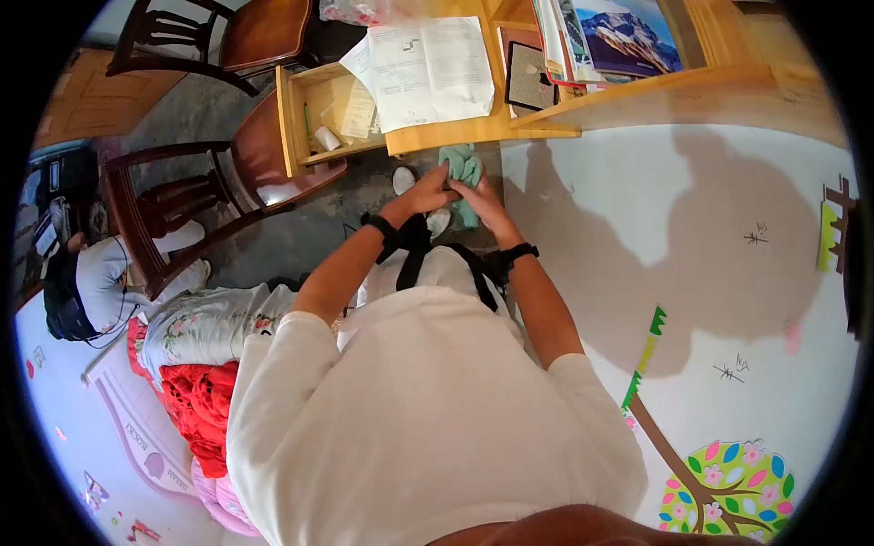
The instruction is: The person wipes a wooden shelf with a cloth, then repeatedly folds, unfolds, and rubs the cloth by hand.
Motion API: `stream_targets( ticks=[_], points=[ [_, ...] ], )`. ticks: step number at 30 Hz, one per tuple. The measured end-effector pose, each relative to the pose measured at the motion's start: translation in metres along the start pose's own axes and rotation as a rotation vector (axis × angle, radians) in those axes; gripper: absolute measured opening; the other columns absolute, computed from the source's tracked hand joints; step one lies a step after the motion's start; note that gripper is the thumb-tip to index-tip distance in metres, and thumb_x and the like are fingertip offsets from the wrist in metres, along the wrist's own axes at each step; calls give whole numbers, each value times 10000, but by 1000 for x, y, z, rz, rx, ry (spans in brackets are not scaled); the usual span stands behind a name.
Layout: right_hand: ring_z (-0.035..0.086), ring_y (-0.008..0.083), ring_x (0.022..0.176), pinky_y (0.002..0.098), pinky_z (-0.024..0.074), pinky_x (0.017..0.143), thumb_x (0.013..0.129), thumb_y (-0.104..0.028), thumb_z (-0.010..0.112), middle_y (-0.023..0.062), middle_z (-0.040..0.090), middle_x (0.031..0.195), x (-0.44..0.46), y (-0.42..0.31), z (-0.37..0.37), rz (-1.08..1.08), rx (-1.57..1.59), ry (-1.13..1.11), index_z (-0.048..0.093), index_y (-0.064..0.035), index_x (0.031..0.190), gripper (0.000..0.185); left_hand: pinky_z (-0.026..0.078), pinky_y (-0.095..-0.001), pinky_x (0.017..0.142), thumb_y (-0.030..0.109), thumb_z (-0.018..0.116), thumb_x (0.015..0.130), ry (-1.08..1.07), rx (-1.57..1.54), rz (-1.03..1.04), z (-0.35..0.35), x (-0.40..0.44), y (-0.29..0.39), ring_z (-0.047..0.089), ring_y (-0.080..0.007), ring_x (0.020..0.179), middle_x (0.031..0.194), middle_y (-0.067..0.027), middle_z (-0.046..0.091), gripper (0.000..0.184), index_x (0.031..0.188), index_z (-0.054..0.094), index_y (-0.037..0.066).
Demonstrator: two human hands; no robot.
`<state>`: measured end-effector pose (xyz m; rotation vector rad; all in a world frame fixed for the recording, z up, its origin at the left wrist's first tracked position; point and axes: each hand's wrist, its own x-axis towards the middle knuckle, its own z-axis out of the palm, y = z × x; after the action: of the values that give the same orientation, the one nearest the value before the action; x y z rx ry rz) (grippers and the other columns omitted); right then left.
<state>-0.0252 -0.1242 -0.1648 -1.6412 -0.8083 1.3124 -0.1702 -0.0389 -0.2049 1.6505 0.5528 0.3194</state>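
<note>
Wearing a white shirt (437, 382), reaching forward with both arms (349, 273), with black bands (521, 252) at the wrists. Holding a pale green cloth (462, 164) in front, just off the near edge of the wooden surface (510, 130) — bunched at the top, with a looser part showing below the hands. Pinching it from one side with the left hand (425, 195), closed narrow; gripping it from the other side with the right hand (484, 202), likewise closed on the folds. Placed over a grey floor (237, 246), with pale shoes (403, 180) showing near the left hand. Facing, at the near left corner of the surface, an open drawer (289, 118) with a white object (327, 138) and paper slips (359, 110) inside. Looking past that corner to printed sheets (437, 73) overlapping along the left edge of the surface, then to a dark-framed flat item (530, 77) to their right, beside books (628, 36). Flanked on the left by brown chairs (264, 141) — and, farther off, by a person (98, 282) in white with a black bag (64, 296).
</note>
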Motion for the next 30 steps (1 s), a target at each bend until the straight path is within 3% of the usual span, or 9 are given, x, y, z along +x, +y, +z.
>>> stream_targets(
  ticks=[4, 7, 10, 13, 21, 23, 25, 26, 30],
  points=[
    [518, 339, 1166, 409, 420, 951, 825, -152, 659, 204, 526, 1265, 20, 40, -26, -48, -181, -13, 387, -32, 1341, 596, 383, -451, 987, 238, 654, 809, -249, 160, -54, -24, 21, 14, 469, -441, 1152, 1226, -307, 477, 664, 1343, 355, -19],
    [556, 347, 1123, 412, 443, 924, 805, -119, 652, 207, 570, 1207, 18, 4, -53, 2, -429, 225, 432, -21, 1296, 547, 328, -449, 1076, 167, 638, 842, -408, 240, -255, -39, 32, 48, 367, -401, 1304, 1417, -241, 373, 723, 1449, 266, 42],
    [574, 352, 1101, 424, 448, 919, 790, -117, 662, 211, 593, 1170, 28, -28, -61, -12, -378, 307, 460, -14, 1271, 532, 328, -402, 1085, 170, 648, 838, -355, 120, -124, -48, 38, 49, 375, -378, 1309, 1411, -237, 388, 760, 1464, 238, 36],
    [564, 365, 1123, 421, 461, 913, 752, -150, 700, 217, 596, 1164, 52, -29, -48, -271, -567, 103, 479, -30, 1259, 567, 340, -397, 1073, 163, 658, 833, -256, -6, -37, -47, 39, 36, 385, -373, 1303, 1406, -236, 393, 769, 1462, 236, 30],
    [532, 440, 1082, 495, 469, 880, 744, -312, 731, 208, 445, 1308, 85, -42, 32, 14, -983, 67, 426, -204, 1354, 691, 425, -462, 938, 43, 594, 773, 186, 633, -77, -102, 22, 42, 485, -384, 1064, 1127, -180, 510, 525, 1279, 454, 42],
    [549, 415, 1070, 491, 479, 870, 736, -296, 738, 205, 455, 1277, 83, -50, 41, 60, -976, 118, 425, -203, 1360, 704, 427, -458, 921, 83, 607, 732, 258, 691, -35, -107, 18, 34, 497, -363, 1091, 1163, -164, 531, 565, 1279, 468, 96],
    [550, 403, 1071, 486, 486, 863, 736, -290, 737, 201, 460, 1259, 79, -50, 44, 70, -1016, 128, 433, -211, 1356, 695, 390, -491, 979, 121, 622, 742, 288, 951, -21, -112, 19, 28, 414, -381, 1241, 1369, -163, 423, 671, 1379, 412, 143],
    [551, 391, 1073, 482, 493, 856, 735, -283, 736, 198, 464, 1241, 81, -50, 43, 77, -1063, 137, 441, -219, 1352, 687, 327, -538, 1038, 170, 629, 766, 191, 941, -118, -113, 22, 9, 280, -395, 1363, 1509, -152, 263, 741, 1449, 344, 203],
    [540, 399, 1074, 481, 509, 827, 731, -232, 738, 186, 471, 1212, 73, -32, 15, -82, -1182, 208, 465, -234, 1336, 664, 291, -550, 1065, 203, 613, 799, 151, 1007, -170, -109, 19, -3, 220, -399, 1397, 1535, -149, 217, 725, 1463, 323, 229]
  ],
)
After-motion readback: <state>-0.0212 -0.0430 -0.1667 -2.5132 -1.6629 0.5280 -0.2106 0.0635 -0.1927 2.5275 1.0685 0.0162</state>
